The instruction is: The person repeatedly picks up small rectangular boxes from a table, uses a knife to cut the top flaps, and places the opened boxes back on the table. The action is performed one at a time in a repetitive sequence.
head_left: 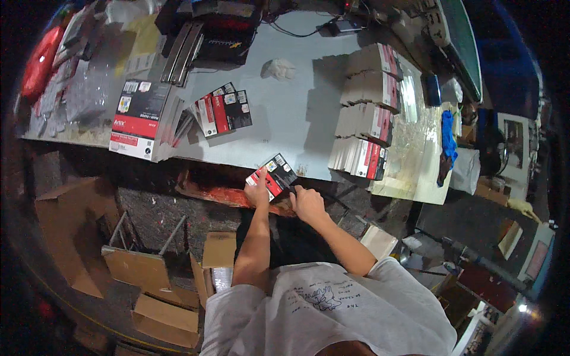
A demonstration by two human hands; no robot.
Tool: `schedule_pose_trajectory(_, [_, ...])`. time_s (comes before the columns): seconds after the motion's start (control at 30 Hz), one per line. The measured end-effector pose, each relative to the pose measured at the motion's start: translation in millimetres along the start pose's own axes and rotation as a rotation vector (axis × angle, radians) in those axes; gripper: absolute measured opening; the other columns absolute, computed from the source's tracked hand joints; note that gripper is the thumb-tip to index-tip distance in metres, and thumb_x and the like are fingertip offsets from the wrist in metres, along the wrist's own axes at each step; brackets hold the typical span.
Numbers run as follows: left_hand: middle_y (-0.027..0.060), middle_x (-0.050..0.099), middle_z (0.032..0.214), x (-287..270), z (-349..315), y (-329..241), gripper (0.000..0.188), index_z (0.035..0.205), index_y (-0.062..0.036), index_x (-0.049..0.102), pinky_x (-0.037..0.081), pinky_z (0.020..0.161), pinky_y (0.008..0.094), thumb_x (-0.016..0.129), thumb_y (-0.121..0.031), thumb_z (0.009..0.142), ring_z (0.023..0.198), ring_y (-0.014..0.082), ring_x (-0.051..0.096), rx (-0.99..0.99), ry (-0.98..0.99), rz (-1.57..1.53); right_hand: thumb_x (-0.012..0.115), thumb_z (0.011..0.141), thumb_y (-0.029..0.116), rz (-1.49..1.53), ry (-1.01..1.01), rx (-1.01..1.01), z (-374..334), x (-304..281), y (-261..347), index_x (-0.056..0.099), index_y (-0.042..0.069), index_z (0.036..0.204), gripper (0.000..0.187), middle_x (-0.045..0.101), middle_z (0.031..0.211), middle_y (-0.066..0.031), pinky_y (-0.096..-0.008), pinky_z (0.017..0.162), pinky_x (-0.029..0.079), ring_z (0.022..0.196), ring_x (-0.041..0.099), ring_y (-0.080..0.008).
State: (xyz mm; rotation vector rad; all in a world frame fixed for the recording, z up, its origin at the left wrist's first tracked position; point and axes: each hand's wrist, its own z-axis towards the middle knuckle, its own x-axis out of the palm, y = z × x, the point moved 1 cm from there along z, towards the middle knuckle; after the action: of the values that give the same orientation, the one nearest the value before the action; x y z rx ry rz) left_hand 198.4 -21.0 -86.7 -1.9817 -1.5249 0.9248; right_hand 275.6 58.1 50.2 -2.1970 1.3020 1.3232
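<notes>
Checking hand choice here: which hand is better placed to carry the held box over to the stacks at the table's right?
Probably the right hand: it touches the box and lies nearer the stacks. The left hand grips the box's near left edge, farther away.

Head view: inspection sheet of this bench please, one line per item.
Surface: grey table, front edge worn.
Job's things: small red-black box at the table edge, under both hands.
Clutter: large box stack left; loose small boxes; flat box stacks right; crumpled white wad; plastic sheet.
Hands: left hand grips the box; right hand touches its edge.
Cables: black cable at the back.
Surroundings: open cartons on the floor, lower left.
</notes>
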Motion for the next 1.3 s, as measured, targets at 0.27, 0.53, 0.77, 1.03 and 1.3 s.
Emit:
schedule_pose_trajectory(0.27, [0.0070,0.065,0.075,-6,12,1,0.038,0.080,0.0013,0.064,0.047,0.059,0.0306,0.076,-0.033,0.069,0.062,0.0150,0.060,0.050,0.099,-0.010,0.052,0.085,0.027,0.061,0.071,0.030,-31,-12,-17,0.052,0.003,0.094,0.026,0.060,0.067,-0.0230,-0.0491,0.064,0.048,0.066,0.060,-0.0409])
schedule_pose_trajectory(0.53, [0.0011,0.058,0.070,-44,-77,-83,0.025,0.070,-0.0028,0.057,0.042,0.053,0.0251,0.079,-0.011,0.062,0.059,0.0102,0.051,0.358,0.483,0.022,0.046,0.089,0.026,0.865,-0.288,-0.125,-28,-66,-22,0.044,0.004,0.106,0.028,0.057,0.091,-0.0202,-0.0407,0.074,0.042,0.086,0.055,-0.0381])
schedule_pose_trajectory(0.77, [0.0057,0.059,0.062,-72,-122,-176,0.036,0.059,-0.0051,0.051,0.041,0.048,0.0243,0.085,-0.016,0.054,0.054,0.0103,0.053,0.926,0.700,0.164,0.026,0.092,0.051,1.207,-0.579,-0.155,-60,-91,9,0.052,0.001,0.081,0.058,0.052,0.061,-0.0067,-0.0261,0.050,0.040,0.053,0.052,-0.0142])
schedule_pose_trajectory(1.03, [0.0026,0.049,0.056,-74,-158,-196,0.050,0.061,-0.0053,0.046,0.034,0.048,0.0227,0.063,-0.051,0.073,0.051,0.0083,0.044,0.474,0.833,-0.075,0.017,0.091,0.054,1.313,-0.390,-0.342,-75,-114,0,0.048,0.001,0.063,0.067,0.049,0.056,-0.0035,-0.0255,0.049,0.037,0.050,0.048,-0.0123])
schedule_pose_trajectory(1.3, [0.0020,0.044,0.056,-93,-231,-176,0.062,0.067,-0.0032,0.041,0.029,0.042,0.0191,0.041,-0.064,0.080,0.046,0.0081,0.041,0.347,1.016,-0.187,0.035,0.090,0.045,1.362,0.118,-0.533,-142,-136,-13,0.048,0.004,0.080,0.044,0.047,0.061,0.0005,-0.0216,0.049,0.038,0.051,0.045,-0.0088])
